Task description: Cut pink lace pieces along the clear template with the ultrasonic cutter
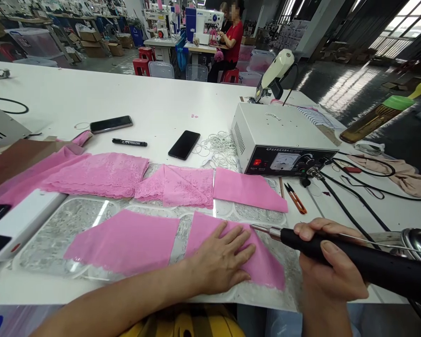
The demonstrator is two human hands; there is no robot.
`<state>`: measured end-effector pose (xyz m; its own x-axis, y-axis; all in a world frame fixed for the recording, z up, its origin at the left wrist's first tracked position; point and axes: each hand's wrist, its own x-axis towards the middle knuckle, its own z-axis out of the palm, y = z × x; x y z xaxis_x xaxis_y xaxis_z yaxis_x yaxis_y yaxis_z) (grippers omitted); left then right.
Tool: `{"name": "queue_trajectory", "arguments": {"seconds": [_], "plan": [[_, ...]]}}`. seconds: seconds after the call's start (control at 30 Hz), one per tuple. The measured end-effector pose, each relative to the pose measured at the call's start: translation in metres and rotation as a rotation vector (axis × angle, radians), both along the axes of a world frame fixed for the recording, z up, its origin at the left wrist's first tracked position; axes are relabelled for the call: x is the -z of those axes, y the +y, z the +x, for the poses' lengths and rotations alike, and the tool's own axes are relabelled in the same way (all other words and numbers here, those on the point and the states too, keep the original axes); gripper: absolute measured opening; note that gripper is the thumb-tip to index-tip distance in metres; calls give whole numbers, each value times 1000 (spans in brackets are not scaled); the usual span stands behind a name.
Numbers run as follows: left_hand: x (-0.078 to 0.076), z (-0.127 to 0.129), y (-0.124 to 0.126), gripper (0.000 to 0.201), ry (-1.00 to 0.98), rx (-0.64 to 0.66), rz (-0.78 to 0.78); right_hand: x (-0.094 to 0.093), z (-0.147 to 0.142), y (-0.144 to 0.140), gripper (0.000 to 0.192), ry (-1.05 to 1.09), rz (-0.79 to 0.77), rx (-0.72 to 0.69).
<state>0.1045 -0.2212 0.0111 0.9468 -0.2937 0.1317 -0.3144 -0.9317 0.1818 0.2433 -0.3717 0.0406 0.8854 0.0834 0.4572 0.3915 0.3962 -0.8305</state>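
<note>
Low in the frame, right of centre, a flat pink fabric piece with a slanted edge (263, 267) lies on the glass work plate (49, 243), directly under the left hand (220, 260). The fingers (236, 238) are spread, palm down, pressing the cloth flat. The fabric is smooth and matte, its right corner running out past the fingertips toward the lower right. Just beside it, the right hand (331, 267) is wrapped closed around a black cylindrical cutting wand (358, 262), thumb on top, and the wand's thin metal tip (263, 229) touches the fabric's upper edge near the left fingertips. To the left on the same plate sits a second plain pink panel (122, 243). Further up, mid-frame, a row of pink lace pieces (140, 180) and orange-handled thread snips (295, 198). Beyond them, the white control box with a dial gauge (277, 140), two black phones (184, 144) and a black marker (129, 142). At the top centre, a person in red (233, 42) sits at a sewing machine.
</note>
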Motion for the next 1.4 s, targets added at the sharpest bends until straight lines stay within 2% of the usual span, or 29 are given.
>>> {"name": "queue_trajectory", "arguments": {"seconds": [0.33, 0.53, 0.7, 0.97, 1.17, 1.4], "plan": [[8, 0, 1, 54, -73, -6, 4, -1, -1, 2, 12, -34, 11, -35], [6, 0, 3, 55, -18, 9, 22, -9, -4, -13, 15, 20, 45, 29], [5, 0, 3, 56, -17, 12, 31, -8, -9, -26, 15, 18, 13, -3], [6, 0, 3, 56, -24, 12, 31, -5, -12, -26, 18, -3, 1, -37], [5, 0, 4, 55, -38, 19, 34, -5, -11, -25, 11, -4, -20, -43], [8, 0, 4, 54, -79, 16, 26, -10, -13, -32, 14, 16, 1, -23]]}}
